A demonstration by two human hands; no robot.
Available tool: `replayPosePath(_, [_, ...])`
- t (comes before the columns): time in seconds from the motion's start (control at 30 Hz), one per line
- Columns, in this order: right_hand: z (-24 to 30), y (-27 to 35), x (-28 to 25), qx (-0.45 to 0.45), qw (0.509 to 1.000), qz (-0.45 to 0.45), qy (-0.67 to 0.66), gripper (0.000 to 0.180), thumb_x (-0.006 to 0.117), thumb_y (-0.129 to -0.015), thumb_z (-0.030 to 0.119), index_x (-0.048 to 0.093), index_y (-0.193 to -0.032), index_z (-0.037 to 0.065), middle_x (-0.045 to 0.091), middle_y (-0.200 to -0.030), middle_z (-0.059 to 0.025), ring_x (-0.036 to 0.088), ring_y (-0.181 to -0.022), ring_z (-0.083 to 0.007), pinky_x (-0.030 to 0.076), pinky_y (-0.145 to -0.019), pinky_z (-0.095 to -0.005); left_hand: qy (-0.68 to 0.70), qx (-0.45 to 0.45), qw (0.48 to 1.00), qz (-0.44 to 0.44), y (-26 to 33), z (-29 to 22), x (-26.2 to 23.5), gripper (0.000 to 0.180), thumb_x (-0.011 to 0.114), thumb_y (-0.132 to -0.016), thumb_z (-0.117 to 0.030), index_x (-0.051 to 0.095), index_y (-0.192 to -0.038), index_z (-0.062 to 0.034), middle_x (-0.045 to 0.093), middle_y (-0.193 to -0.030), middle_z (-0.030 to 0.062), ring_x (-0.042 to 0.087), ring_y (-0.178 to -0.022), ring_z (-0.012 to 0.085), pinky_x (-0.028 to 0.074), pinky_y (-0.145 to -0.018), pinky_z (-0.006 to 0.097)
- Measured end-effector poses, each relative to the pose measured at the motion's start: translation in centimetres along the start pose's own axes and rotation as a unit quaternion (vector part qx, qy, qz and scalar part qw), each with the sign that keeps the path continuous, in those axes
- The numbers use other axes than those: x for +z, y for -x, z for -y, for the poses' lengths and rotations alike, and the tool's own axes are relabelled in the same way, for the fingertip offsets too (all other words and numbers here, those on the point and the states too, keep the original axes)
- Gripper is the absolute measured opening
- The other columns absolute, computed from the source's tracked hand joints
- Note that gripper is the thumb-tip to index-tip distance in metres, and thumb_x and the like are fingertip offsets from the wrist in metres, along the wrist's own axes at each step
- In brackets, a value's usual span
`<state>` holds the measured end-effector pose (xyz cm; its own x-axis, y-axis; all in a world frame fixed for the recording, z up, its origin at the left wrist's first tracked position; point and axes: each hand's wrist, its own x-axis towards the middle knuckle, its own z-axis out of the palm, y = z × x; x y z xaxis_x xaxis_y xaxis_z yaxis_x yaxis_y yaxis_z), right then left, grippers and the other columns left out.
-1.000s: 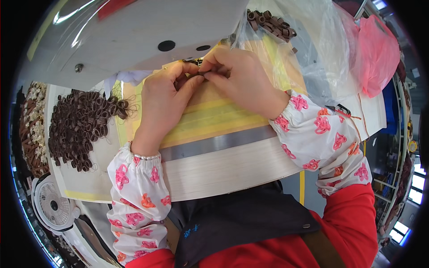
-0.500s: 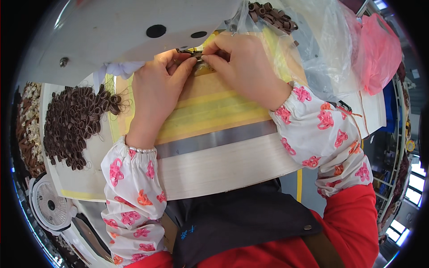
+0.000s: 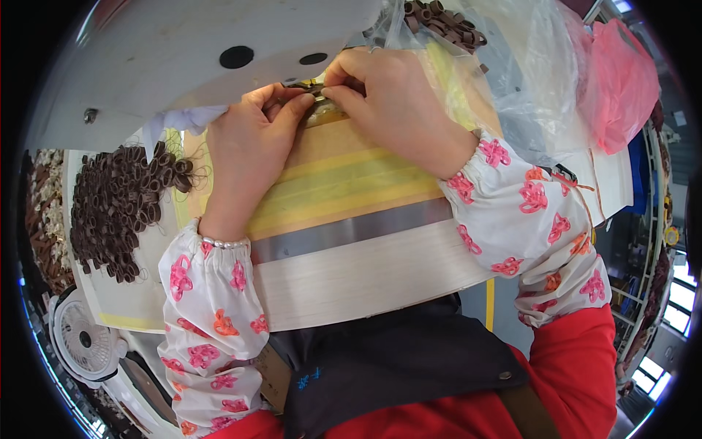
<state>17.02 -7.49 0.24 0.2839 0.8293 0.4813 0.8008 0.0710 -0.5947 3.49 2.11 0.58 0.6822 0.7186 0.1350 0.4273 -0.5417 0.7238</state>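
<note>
My left hand [image 3: 251, 143] and my right hand [image 3: 401, 99] meet under the head of a white sewing machine [image 3: 164, 69]. Between them, at the stitching spot, their thumbs and forefingers pinch a small dark brown loop [image 3: 316, 93], mostly covered by the fingertips. It resembles the brown fabric loops [image 3: 113, 208] heaped at the left, which trail loose threads. More brown loops [image 3: 442, 25] lie at the far right, in or beside clear plastic.
Yellow tape strips [image 3: 344, 179] and a grey metal band [image 3: 358, 227] cross the pale worktable [image 3: 365, 274]. Clear plastic bags [image 3: 512, 80] and a pink bag [image 3: 620, 88] stand at the right. A white fan [image 3: 84, 336] is at the lower left.
My left hand and forearm have shifted slightly left in the picture, and my right fingers a little too. Both hands keep their pinch at the same stitching spot.
</note>
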Motion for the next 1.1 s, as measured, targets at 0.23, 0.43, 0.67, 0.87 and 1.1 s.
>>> replayPosePath(0.23, [-0.2,-0.3,-0.3,-0.009,0.999,0.017,0.039,0.006,0.058,-0.072,0.005,0.056,-0.073,0.000,0.058,-0.062,-0.0161,0.058,-0.062,-0.0328,0.046,-0.055,-0.0408,-0.023,0.029,0.999,-0.011,0.0,-0.1,0.1,0.022,0.062,-0.077,-0.025,0.067,-0.081,-0.0037,0.060,-0.056,0.0018,0.052,-0.047,0.0077,0.039,-0.048,0.023])
replayPosePath(0.43, [-0.1,-0.5,-0.3,-0.011,0.999,0.014,0.045,0.009,0.060,-0.071,0.008,0.056,-0.070,0.000,0.058,-0.062,-0.0159,0.058,-0.060,-0.0332,0.046,-0.054,-0.0407,-0.013,0.042,0.999,-0.014,-0.2,0.4,0.1,0.021,0.062,-0.077,-0.024,0.067,-0.081,-0.0044,0.060,-0.055,0.0012,0.051,-0.047,0.0074,0.039,-0.048,0.023])
replayPosePath(0.67, [-0.5,-0.7,-0.3,0.021,0.999,0.035,0.007,0.013,0.064,-0.071,0.009,0.058,-0.072,-0.002,0.059,-0.062,-0.0128,0.057,-0.054,-0.0249,0.043,-0.050,-0.0313,0.011,0.034,0.999,-0.029,-0.2,1.1,0.1,0.020,0.063,-0.078,-0.025,0.066,-0.079,-0.0051,0.058,-0.054,-0.0001,0.049,-0.047,0.0051,0.038,-0.048,0.021])
replayPosePath(0.87, [-0.5,-0.8,0.1,0.020,0.999,0.038,0.031,0.013,0.063,-0.071,0.011,0.057,-0.068,0.001,0.059,-0.063,-0.0133,0.058,-0.060,-0.0294,0.045,-0.055,-0.0369,-0.002,0.006,1.000,-0.024,-0.1,0.7,0.0,0.020,0.064,-0.077,-0.024,0.065,-0.077,-0.0044,0.056,-0.053,-0.0011,0.048,-0.048,0.0046,0.038,-0.048,0.021])
replayPosePath(1.1, [-0.3,-0.6,-0.6,0.043,0.997,0.049,0.045,0.012,0.063,-0.071,0.012,0.057,-0.067,0.002,0.060,-0.066,-0.0142,0.059,-0.065,-0.0322,0.047,-0.059,-0.0401,0.018,0.068,0.997,-0.039,-0.4,1.0,0.7,0.022,0.065,-0.076,-0.026,0.064,-0.075,-0.0037,0.055,-0.054,-0.0006,0.047,-0.047,0.0064,0.037,-0.047,0.023])
